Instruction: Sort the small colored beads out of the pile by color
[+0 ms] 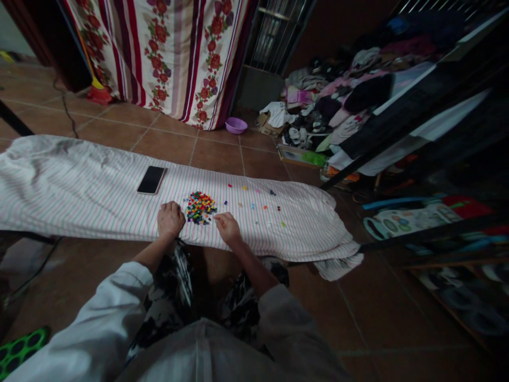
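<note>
A heap of tiny multicoloured plastic pieces [200, 207] lies on a striped cloth [99, 185]; they are too small to tell whether they are beads or bricks. Just left of the heap, my left hand [170, 218] rests on the cloth with its fingers curled in and nothing visible in them. At the heap's right edge my right hand [228, 228] is closed in a pinch, thumb against forefinger. Whatever sits between those fingertips is too small to name. To the right, several single pieces, among them a red piece [229, 185] and an orange piece [265, 207], lie spaced apart.
A dark-screened phone [151, 180] lies on the cloth left of my hands. Beyond the cloth-covered surface are a tiled floor [159, 138], a floral curtain [170, 58] and a purple basin [236, 126]. Piled clothes [338, 95] and a dark frame bar [350, 167] stand on the right.
</note>
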A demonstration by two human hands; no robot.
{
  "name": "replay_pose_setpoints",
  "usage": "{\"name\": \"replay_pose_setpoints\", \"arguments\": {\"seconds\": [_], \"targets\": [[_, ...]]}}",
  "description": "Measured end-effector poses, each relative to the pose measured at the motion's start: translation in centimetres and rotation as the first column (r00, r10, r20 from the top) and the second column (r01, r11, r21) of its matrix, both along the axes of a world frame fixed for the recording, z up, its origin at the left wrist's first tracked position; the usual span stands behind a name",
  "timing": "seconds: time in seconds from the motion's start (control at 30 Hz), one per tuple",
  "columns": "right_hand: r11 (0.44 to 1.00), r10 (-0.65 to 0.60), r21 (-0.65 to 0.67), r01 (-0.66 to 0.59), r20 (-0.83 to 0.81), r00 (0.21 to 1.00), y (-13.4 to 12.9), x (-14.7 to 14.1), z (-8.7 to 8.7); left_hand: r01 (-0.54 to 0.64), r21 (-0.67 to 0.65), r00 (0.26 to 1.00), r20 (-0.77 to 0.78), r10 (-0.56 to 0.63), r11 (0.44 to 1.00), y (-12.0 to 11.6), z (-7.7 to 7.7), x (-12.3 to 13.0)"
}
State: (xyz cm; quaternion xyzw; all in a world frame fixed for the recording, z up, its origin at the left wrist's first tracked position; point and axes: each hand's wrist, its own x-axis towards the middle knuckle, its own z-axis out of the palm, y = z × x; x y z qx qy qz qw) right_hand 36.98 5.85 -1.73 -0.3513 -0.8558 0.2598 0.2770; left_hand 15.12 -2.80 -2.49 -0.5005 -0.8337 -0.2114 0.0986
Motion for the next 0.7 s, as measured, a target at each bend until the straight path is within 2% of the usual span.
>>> {"name": "replay_pose_setpoints", "arguments": {"seconds": [0.1, 0.2, 0.33, 0.5, 0.7], "targets": [[0.994, 0.106, -0.011, -0.105, 0.081, 0.991, -1.5, -2.6, -0.1, -0.002, 0.002, 1.000, 0.013, 0.002, 1.000, 0.0, 0.1, 0.1], [0.987, 0.158, -0.018, -0.157, 0.168, 0.973, -2.1, -4.5, 0.1, 0.002, -0.003, 1.000, 0.017, -0.002, 1.000, -0.1, 0.2, 0.1], [0.992, 0.122, -0.030, -0.119, 0.259, 0.958, -2.2, -6.2, 0.7, 0.005, -0.012, 1.000, 0.022, -0.005, 1.000, 0.0, 0.3, 0.1], [0.999, 0.048, -0.025, -0.042, 0.353, 0.934, -1.7, -6.9, 1.0, -0.001, -0.008, 1.000, 0.023, 0.001, 1.000, -0.1, 0.4, 0.2], [0.999, 0.046, -0.025, -0.039, 0.471, 0.881, -1.2, -7.5, 2.1, -0.003, -0.001, 0.999, 0.035, 0.003, 1.000, -0.1, 0.6, 0.3]]}}
